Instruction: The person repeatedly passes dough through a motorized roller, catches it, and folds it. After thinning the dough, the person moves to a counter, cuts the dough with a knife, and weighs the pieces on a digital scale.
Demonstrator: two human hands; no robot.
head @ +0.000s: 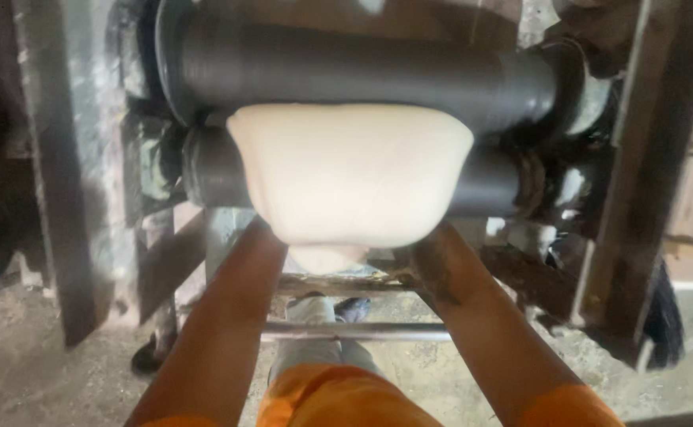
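A wide sheet of pale dough (350,170) hangs out from between two dark rollers, the upper roller (362,67) and the lower roller (212,166). Both of my forearms reach up under the dough's lower edge. My left forearm (240,300) goes in at the dough's lower left and my right forearm (469,300) at its lower right. Both hands are hidden beneath the sheet, so I cannot see their fingers. A smaller lump of dough (327,257) shows just below the sheet, between my wrists.
The rollers sit in a worn metal frame with an upright post (62,174) at the left and another post (627,182) at the right. A horizontal metal bar (354,330) crosses below my arms. My orange clothing (338,395) and a dusty concrete floor (30,372) lie beneath.
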